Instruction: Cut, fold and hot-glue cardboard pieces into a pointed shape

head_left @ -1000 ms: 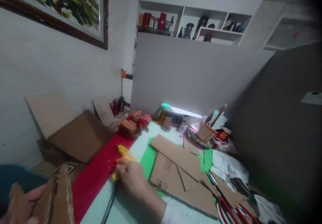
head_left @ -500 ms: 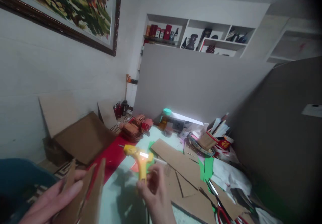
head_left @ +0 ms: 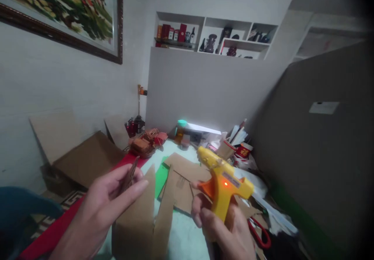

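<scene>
A yellow hot glue gun (head_left: 220, 184) is in my right hand (head_left: 224, 229), its handle wrapped by the fingers and its nozzle end pointing up and left. An orange-red light glows on its side, and a clear glue stick sticks out of its rear. My left hand (head_left: 102, 205) is closed on a cardboard piece (head_left: 137, 217) with upright flaps, pinching one thin edge between thumb and fingers. A slit runs between the flaps. The lower part of this piece goes out of view at the bottom.
Flat cardboard sheets (head_left: 182, 195) lie on the pale table behind my hands. Red-handled scissors (head_left: 260, 234) are at the right. Farther back stand a reddish-brown model (head_left: 146, 143), a jar with a green lid (head_left: 181, 129) and a pen holder (head_left: 226, 149). A blue chair (head_left: 26, 205) is at the left.
The glue gun has come up off the table area into a full grip in my right hand, moving right and nearer. My left hand has brought the cardboard piece right, toward the middle.
</scene>
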`<state>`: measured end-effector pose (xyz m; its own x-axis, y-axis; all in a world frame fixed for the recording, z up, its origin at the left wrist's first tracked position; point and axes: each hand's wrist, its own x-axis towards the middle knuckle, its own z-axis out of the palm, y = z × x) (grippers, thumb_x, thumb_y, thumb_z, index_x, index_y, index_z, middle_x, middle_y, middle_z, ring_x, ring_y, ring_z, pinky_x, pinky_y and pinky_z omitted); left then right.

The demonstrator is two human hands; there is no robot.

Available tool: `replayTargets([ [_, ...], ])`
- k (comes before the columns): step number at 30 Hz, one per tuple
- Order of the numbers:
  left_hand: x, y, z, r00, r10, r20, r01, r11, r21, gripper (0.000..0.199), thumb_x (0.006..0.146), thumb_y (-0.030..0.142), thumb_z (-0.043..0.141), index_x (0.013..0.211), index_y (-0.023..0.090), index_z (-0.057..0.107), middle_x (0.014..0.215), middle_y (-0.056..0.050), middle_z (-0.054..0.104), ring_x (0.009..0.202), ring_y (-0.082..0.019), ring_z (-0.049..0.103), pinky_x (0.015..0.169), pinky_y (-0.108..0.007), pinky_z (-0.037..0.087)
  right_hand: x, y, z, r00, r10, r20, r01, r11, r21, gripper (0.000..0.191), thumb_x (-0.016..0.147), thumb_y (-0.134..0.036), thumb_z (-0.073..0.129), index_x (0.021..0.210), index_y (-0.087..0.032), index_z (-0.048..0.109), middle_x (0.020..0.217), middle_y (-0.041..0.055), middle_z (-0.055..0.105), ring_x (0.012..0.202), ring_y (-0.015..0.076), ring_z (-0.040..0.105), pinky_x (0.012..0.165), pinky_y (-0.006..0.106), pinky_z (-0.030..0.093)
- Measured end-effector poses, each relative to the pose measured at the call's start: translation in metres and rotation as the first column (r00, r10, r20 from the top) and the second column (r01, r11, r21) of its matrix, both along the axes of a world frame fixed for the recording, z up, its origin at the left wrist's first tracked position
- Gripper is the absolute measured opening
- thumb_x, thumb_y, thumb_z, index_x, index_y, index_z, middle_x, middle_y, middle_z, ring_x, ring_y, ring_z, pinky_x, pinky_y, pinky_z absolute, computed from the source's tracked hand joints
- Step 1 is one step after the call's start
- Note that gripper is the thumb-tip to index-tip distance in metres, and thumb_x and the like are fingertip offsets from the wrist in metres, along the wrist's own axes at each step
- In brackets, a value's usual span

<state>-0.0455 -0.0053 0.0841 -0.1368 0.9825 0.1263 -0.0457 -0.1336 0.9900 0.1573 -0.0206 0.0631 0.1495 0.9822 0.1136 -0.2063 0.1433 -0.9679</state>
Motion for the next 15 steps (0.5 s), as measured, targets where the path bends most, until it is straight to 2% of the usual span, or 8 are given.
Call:
replayTargets([
  [2,0.008,0.001,-0.001,0.998,-0.057,-0.02,0.057,0.998,0.017,0.036,0.072,0.053,0.081,0.077,0.021,0.065,0.07,0.001,0.055,0.063,-0.012,0.05,0.052,-0.017,0.043,0.0,-0.006,0.013,0.999,-0.032,0.029,0.032,0.999,-0.01,0.041,0.073,-0.049,0.079,0.101,-0.019,0.072,0.072,0.0057,0.068,0.059,0.0209,0.06,0.052,0.031,0.049],
  [5,0.02,0.005,-0.001,0.981,-0.188,0.05,0.187,0.982,0.022,0.033,0.073,0.05,0.08,0.079,0.021,0.066,0.071,-0.001,0.06,0.064,-0.014,0.054,0.054,-0.02,0.047,-0.001,-0.013,0.024,0.997,-0.037,0.065,0.041,0.998,-0.055,0.038,0.065,-0.044,0.086,0.092,-0.021,0.072,0.073,0.0042,0.069,0.064,0.0231,0.065,0.059,0.033,0.055],
  [8,0.029,0.007,0.001,0.954,-0.281,0.103,0.279,0.96,0.035,0.031,0.072,0.048,0.081,0.076,0.02,0.067,0.069,0.0,0.059,0.062,-0.014,0.055,0.055,-0.02,0.046,0.003,-0.015,0.028,0.996,-0.046,0.082,0.051,0.997,-0.058,0.036,0.062,-0.04,0.087,0.089,-0.021,0.072,0.075,0.0043,0.071,0.069,0.0236,0.067,0.065,0.033,0.056],
  [11,0.037,0.01,0.003,0.907,-0.388,0.162,0.386,0.922,0.045,0.03,0.071,0.046,0.083,0.078,0.021,0.069,0.067,-0.001,0.062,0.06,-0.015,0.058,0.054,-0.021,0.045,0.01,-0.013,0.029,0.999,0.005,0.054,-0.002,0.998,-0.067,0.035,0.064,-0.045,0.083,0.084,-0.018,0.072,0.073,0.0038,0.071,0.063,0.0188,0.062,0.058,0.028,0.051],
  [13,0.043,0.013,0.003,0.865,-0.451,0.222,0.443,0.892,0.085,0.03,0.069,0.045,0.085,0.08,0.021,0.071,0.068,-0.002,0.064,0.06,-0.015,0.058,0.054,-0.022,0.046,0.014,-0.01,0.029,0.998,0.045,0.038,-0.042,0.996,-0.074,0.035,0.065,-0.047,0.081,0.079,-0.017,0.072,0.065,0.0019,0.067,0.056,0.0163,0.059,0.053,0.027,0.049],
  [15,0.049,0.016,0.002,0.819,-0.515,0.255,0.492,0.857,0.152,0.03,0.069,0.044,0.086,0.077,0.02,0.071,0.065,0.0,0.059,0.058,-0.013,0.053,0.055,-0.021,0.046,0.017,-0.007,0.028,0.999,0.019,0.029,-0.017,0.998,-0.066,0.032,0.066,-0.045,0.08,0.079,-0.017,0.072,0.068,0.0028,0.07,0.061,0.0192,0.064,0.059,0.029,0.053],
])
